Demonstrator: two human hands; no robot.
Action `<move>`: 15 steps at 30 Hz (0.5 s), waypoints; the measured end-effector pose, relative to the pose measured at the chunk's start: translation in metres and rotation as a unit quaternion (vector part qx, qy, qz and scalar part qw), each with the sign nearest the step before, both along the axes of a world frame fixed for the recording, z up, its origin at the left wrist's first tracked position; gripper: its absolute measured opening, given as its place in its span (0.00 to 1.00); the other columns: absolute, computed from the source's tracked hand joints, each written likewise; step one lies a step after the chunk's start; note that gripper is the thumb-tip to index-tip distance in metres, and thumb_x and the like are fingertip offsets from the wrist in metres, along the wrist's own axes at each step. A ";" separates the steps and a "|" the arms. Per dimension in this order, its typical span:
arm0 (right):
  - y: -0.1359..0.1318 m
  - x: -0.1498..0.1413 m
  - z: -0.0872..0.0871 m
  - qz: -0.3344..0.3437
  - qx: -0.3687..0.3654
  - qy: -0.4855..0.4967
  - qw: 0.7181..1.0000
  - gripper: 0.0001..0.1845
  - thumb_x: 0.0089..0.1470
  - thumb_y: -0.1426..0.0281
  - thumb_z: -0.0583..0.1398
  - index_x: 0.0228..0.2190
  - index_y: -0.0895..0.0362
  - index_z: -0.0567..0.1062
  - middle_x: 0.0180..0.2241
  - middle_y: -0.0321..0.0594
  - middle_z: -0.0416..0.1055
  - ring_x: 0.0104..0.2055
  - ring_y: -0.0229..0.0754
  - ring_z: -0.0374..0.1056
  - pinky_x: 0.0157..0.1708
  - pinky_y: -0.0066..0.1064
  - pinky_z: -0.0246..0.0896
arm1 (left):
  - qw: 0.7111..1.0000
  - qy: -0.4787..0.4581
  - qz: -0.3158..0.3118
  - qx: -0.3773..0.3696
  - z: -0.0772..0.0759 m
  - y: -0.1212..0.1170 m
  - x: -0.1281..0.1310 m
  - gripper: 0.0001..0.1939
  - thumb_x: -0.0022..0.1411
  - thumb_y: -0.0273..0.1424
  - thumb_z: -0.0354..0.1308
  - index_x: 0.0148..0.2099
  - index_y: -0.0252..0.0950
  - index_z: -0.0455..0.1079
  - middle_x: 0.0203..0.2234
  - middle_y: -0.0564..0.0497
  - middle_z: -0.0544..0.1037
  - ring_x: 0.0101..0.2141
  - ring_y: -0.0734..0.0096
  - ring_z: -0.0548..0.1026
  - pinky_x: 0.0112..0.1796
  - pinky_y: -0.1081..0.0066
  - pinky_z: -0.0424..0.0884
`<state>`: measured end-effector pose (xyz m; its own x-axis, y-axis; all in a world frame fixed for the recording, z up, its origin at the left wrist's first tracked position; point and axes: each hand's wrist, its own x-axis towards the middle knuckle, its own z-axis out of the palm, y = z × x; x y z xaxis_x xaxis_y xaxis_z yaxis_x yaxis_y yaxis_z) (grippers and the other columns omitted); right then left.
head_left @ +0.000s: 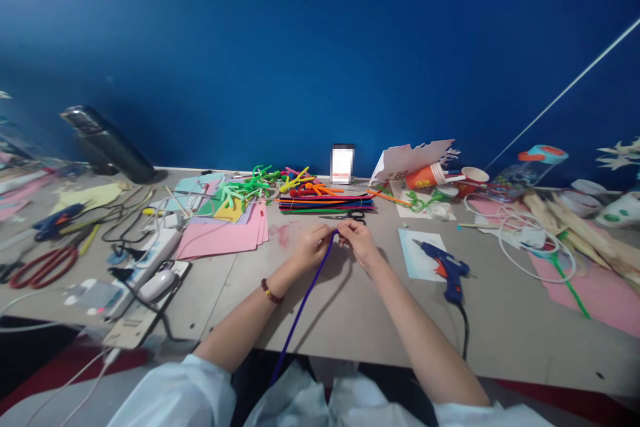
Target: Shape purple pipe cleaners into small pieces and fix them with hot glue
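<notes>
A purple pipe cleaner (pixel 306 303) runs from my fingertips down toward my lap, its lower end past the table's front edge. My left hand (pixel 316 245) pinches it near its upper end. Close beside it, my right hand (pixel 358 240) is closed on the same end, thumb and fingers together. The exact shape of the end between the fingertips is too small to make out. Just beyond my hands lie black-handled scissors (pixel 356 216) and a stacked bundle of coloured pipe cleaners (pixel 325 204).
A blue glue gun (pixel 453 270) rests on a pale card at right, its cord hanging off the front edge. Pink paper sheets (pixel 220 238), a power strip (pixel 150 267) and red-handled scissors (pixel 45 267) lie left. A phone (pixel 343 164) stands against the blue wall.
</notes>
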<state>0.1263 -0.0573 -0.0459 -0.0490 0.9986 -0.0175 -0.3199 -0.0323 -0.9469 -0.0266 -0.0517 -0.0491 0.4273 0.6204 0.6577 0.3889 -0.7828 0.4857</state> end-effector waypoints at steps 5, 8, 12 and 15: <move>-0.002 0.001 0.003 0.034 -0.059 0.048 0.997 0.18 0.33 0.58 0.69 0.24 0.58 0.73 0.14 0.28 0.61 0.16 0.29 0.55 0.18 0.24 0.53 | 0.995 0.033 0.051 0.075 0.001 0.006 -0.004 0.13 0.64 0.24 0.45 0.42 0.34 0.70 0.29 0.47 0.75 0.30 0.71 0.73 0.31 0.72 0.68; -0.005 0.003 0.006 0.064 -0.085 0.056 0.993 0.17 0.35 0.59 0.69 0.25 0.58 0.72 0.14 0.28 0.61 0.16 0.29 0.55 0.18 0.24 0.52 | 0.990 0.059 0.070 0.109 0.002 0.007 -0.005 0.14 0.64 0.24 0.43 0.41 0.34 0.70 0.29 0.47 0.76 0.30 0.71 0.72 0.30 0.72 0.67; -0.005 0.004 0.006 0.074 -0.093 0.036 0.992 0.17 0.37 0.59 0.67 0.24 0.58 0.71 0.13 0.27 0.60 0.16 0.30 0.54 0.18 0.24 0.51 | 0.985 0.093 0.080 0.124 0.005 0.005 -0.005 0.14 0.64 0.23 0.42 0.41 0.34 0.70 0.27 0.48 0.75 0.29 0.71 0.71 0.29 0.71 0.65; -0.004 0.003 0.005 0.067 -0.071 0.030 0.995 0.17 0.36 0.60 0.68 0.24 0.58 0.72 0.13 0.27 0.59 0.16 0.30 0.53 0.18 0.25 0.49 | 0.983 0.098 0.085 0.129 0.007 0.003 -0.005 0.14 0.65 0.23 0.42 0.40 0.33 0.70 0.27 0.48 0.75 0.28 0.71 0.71 0.29 0.72 0.65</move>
